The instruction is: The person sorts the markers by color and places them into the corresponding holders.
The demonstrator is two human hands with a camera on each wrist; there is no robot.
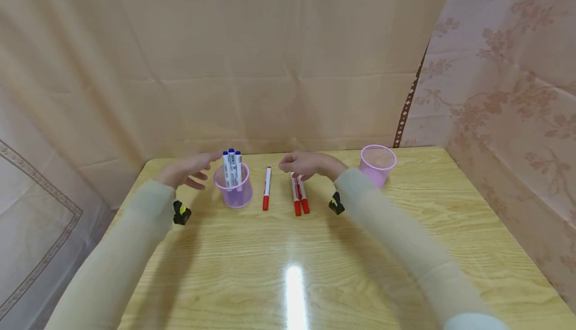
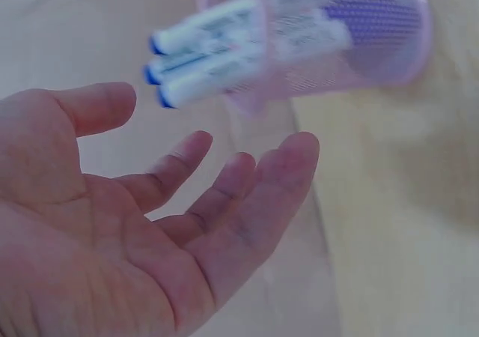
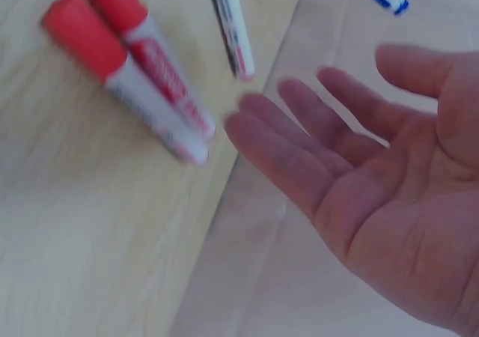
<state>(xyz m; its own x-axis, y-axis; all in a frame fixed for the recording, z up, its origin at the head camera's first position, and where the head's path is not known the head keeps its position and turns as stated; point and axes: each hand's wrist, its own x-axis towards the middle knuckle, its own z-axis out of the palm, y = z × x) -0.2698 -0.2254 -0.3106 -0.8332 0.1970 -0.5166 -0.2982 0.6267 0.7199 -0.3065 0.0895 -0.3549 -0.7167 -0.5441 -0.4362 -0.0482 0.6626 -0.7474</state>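
near the far edge of the desk (image 1: 252, 265), left of its middle, stands the left cup (image 1: 237, 199), three markers (image 1: 232, 169) upright in it. the left hand (image 1: 189, 167) is just left of that cup. right of the cup lies a lone marker (image 1: 267, 189), then a pair (image 1: 300, 200) side by side, the right hand (image 1: 311, 164) above their far ends. the right cup (image 1: 376, 174) stands toward the far right corner; behind the far edge hangs a cloth (image 1: 270, 60).

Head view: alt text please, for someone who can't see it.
A person's left hand hovers beside a pink cup holding three blue-capped markers, and the right hand by two red-capped markers on a wood-grain table. Another red-capped marker lies between the hands; a second pink cup stands farther right.
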